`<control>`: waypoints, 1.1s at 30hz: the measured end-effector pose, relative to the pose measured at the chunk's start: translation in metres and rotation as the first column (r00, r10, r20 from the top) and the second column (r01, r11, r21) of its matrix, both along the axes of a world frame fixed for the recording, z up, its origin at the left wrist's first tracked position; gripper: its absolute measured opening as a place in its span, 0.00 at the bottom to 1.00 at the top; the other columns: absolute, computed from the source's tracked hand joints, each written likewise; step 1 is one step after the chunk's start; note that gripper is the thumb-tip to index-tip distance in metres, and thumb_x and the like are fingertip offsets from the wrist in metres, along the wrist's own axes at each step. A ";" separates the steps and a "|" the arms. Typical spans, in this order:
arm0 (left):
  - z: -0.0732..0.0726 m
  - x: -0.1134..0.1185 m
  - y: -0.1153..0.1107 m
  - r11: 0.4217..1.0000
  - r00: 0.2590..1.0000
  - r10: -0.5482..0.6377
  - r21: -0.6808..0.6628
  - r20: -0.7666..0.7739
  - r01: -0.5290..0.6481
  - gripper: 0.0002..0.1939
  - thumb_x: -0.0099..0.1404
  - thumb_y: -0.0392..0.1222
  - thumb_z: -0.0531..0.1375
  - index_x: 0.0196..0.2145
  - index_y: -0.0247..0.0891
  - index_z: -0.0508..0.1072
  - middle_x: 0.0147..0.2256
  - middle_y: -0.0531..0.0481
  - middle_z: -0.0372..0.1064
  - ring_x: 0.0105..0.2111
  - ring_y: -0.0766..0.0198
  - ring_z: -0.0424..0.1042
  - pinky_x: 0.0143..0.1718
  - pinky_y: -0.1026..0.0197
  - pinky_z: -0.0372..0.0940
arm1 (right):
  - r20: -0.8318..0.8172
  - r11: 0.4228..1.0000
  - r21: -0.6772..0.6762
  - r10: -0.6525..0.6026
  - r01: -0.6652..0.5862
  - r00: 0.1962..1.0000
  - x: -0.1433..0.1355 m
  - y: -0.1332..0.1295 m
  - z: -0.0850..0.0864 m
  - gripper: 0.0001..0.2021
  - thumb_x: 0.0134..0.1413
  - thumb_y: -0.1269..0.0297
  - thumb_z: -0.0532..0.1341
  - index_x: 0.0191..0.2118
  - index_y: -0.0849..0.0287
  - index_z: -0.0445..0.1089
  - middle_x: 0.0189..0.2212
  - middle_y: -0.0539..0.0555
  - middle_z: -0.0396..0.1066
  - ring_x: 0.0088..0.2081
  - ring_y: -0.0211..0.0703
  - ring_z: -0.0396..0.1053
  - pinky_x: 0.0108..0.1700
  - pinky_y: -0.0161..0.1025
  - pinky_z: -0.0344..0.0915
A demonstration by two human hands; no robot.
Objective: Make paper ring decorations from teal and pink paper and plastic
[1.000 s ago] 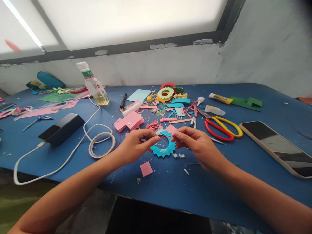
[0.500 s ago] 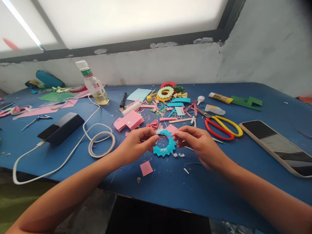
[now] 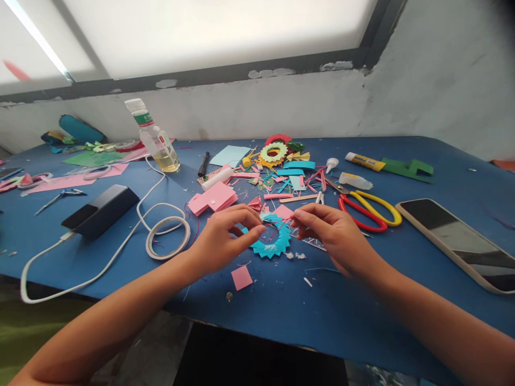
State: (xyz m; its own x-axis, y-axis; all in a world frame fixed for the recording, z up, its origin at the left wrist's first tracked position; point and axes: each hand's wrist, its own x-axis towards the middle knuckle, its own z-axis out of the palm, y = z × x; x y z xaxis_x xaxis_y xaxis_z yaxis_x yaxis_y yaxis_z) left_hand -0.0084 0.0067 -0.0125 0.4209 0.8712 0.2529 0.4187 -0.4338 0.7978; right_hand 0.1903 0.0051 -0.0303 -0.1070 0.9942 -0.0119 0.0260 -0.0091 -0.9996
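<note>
My right hand [image 3: 333, 233] pinches a thin red thread [image 3: 288, 217] between thumb and forefinger. A loose length of it hangs leftward across a blue folded-paper ring [image 3: 270, 250] lying on the table below. To the ring's left is my left hand [image 3: 225, 236], its thumb and forefinger slightly apart with nothing visible between them. Its fingertips are beside the ring's left edge. Behind the hands are a pink folded-paper piece [image 3: 254, 203] and a stack of pink paper [image 3: 215, 198]. A small pink square [image 3: 242, 277] lies nearer the table edge.
Red-and-yellow scissors [image 3: 364, 212] and a phone [image 3: 462, 241] lie at right. A tape roll [image 3: 168, 239], white cable [image 3: 139, 206], black device [image 3: 100, 210] and tilted-looking bottle [image 3: 161, 147] are at left. Paper scraps [image 3: 281, 182] and colourful paper rings [image 3: 274, 153] lie behind.
The left thumb and forefinger have parted from the thread. My right hand has shifted slightly right, keeping its pinch, and the thread now hangs looser over the ring.
</note>
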 end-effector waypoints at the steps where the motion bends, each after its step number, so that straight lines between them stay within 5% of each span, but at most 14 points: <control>1: 0.000 0.000 0.000 1.000 1.000 -0.008 0.023 -0.005 0.008 0.08 0.61 0.40 0.57 0.26 0.34 0.69 0.33 0.48 0.68 0.31 0.69 0.68 0.26 0.69 0.64 | 0.003 1.000 0.006 -0.002 0.002 1.000 0.000 0.000 0.000 0.13 0.44 0.52 0.63 0.26 0.58 0.70 0.24 0.49 0.68 0.24 0.35 0.64 0.30 0.36 0.63; 11: -0.003 -0.002 0.001 0.964 0.945 -0.257 0.020 -0.202 0.266 0.10 0.60 0.34 0.54 0.22 0.34 0.66 0.28 0.48 0.69 0.29 0.68 0.67 0.27 0.67 0.63 | -0.011 0.997 0.069 -0.018 0.018 1.000 0.002 0.002 0.000 0.10 0.46 0.55 0.62 0.26 0.57 0.70 0.24 0.48 0.67 0.25 0.33 0.63 0.30 0.34 0.63; 20: 0.001 -0.002 -0.001 0.984 0.997 0.054 0.168 0.062 -0.064 0.06 0.58 0.37 0.59 0.27 0.34 0.75 0.31 0.46 0.74 0.27 0.68 0.71 0.23 0.69 0.65 | -0.002 0.998 0.053 -0.017 0.017 1.000 0.002 0.001 -0.001 0.11 0.47 0.54 0.62 0.27 0.57 0.69 0.24 0.48 0.66 0.25 0.33 0.63 0.30 0.34 0.63; 24: 0.003 -0.004 0.000 0.995 0.973 -0.018 -0.092 0.230 0.040 0.05 0.56 0.39 0.61 0.28 0.34 0.75 0.31 0.47 0.72 0.28 0.68 0.69 0.21 0.70 0.64 | 0.042 0.999 0.042 0.012 -0.014 0.999 -0.001 0.001 -0.005 0.12 0.48 0.54 0.61 0.27 0.59 0.68 0.23 0.48 0.65 0.24 0.33 0.63 0.29 0.34 0.62; 28: 0.003 -0.004 0.004 0.830 0.896 -0.177 -0.428 0.406 0.358 0.10 0.59 0.42 0.57 0.24 0.34 0.71 0.35 0.46 0.67 0.35 0.64 0.67 0.22 0.68 0.66 | 0.062 0.998 0.053 0.034 -0.037 0.998 -0.003 0.000 -0.004 0.12 0.48 0.55 0.61 0.26 0.60 0.67 0.22 0.47 0.64 0.23 0.32 0.63 0.29 0.32 0.62; 30: 0.004 -0.003 0.004 0.755 0.892 -0.252 -0.500 0.376 0.424 0.11 0.60 0.42 0.55 0.24 0.34 0.69 0.35 0.48 0.65 0.34 0.65 0.66 0.26 0.67 0.66 | 0.078 0.996 0.070 0.044 -0.049 0.996 -0.003 0.000 -0.002 0.11 0.49 0.56 0.60 0.26 0.59 0.66 0.21 0.46 0.63 0.23 0.31 0.63 0.28 0.31 0.62; 33: 0.004 -0.003 0.000 0.770 0.903 -0.404 -0.479 0.145 0.421 0.16 0.61 0.44 0.56 0.18 0.33 0.64 0.30 0.50 0.65 0.30 0.69 0.63 0.31 0.65 0.62 | 0.140 0.993 0.097 0.059 -0.073 0.988 -0.004 -0.003 0.001 0.10 0.51 0.57 0.59 0.26 0.59 0.66 0.21 0.46 0.63 0.23 0.31 0.62 0.27 0.31 0.61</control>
State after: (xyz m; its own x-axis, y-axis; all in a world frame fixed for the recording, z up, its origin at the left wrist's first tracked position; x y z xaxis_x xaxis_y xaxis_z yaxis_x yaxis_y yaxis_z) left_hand -0.0113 0.0071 -0.0085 0.7677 0.6258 -0.1377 0.2609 -0.1091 0.9592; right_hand 0.1861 0.0017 -0.0295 -0.1770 0.9817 0.0701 0.1596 0.0989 -0.9822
